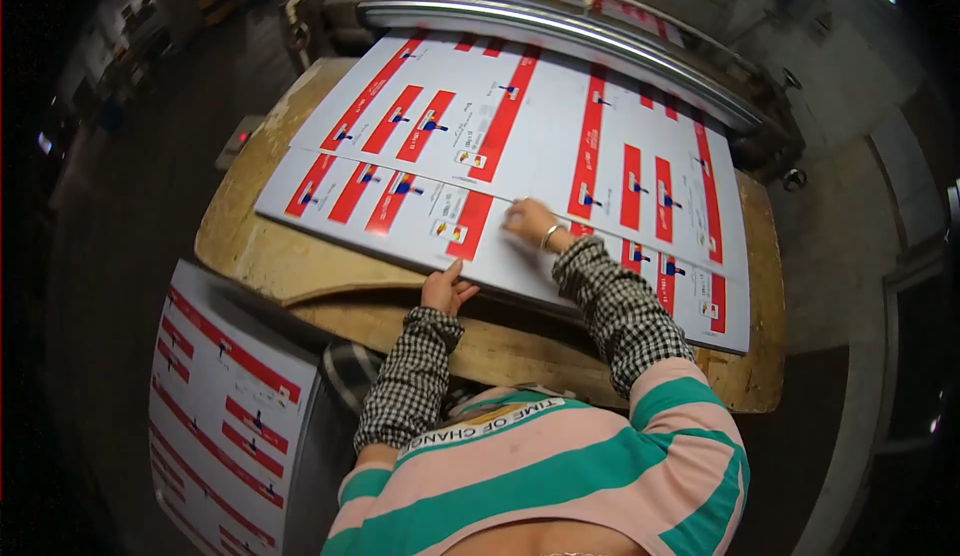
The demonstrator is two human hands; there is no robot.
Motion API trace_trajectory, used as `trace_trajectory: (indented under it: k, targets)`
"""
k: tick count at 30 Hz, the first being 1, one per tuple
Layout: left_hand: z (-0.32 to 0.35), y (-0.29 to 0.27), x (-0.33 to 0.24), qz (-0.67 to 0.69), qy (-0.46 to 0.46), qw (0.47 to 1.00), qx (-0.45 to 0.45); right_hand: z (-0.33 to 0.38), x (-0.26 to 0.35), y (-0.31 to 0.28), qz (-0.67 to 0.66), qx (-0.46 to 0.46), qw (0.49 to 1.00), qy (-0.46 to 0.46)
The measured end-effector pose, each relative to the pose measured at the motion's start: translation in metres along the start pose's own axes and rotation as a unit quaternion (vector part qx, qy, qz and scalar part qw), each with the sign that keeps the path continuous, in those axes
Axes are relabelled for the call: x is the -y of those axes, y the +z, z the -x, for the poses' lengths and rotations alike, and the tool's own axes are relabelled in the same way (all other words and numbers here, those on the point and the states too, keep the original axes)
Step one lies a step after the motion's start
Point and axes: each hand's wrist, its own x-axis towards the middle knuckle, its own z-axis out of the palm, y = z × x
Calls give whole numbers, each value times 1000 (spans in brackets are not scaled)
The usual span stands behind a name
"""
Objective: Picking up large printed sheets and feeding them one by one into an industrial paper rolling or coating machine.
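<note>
A stack of large white printed sheets (370, 246) with red blocks lies on a wooden table (240, 216). Over its far part rests another printed sheet (540, 136), its near edge crossing the stack. My right hand (530, 222) is bent over that near edge, fingers curled and pinched at it; the fingertips are partly hidden. At the front edge of the stack is my left hand (446, 290), fingers apart and touching the edge.
Beyond the sheets a long metal roller (570, 36) spans a machine frame, with more printed sheets behind it. The table has a curved cutout at its front. A tall pile of similar printed sheets (220, 416) stands at the lower left, beside me.
</note>
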Motion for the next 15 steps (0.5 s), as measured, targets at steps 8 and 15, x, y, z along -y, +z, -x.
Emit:
trace_trajectory:
  k: [8,15]
  targets:
    - [-2,-16,7,-14,9,999,29,59,42,-5,134,182,969,-98]
    - [-1,-9,1,13,-7,999,37,56,50,-9,110,173,974,-100]
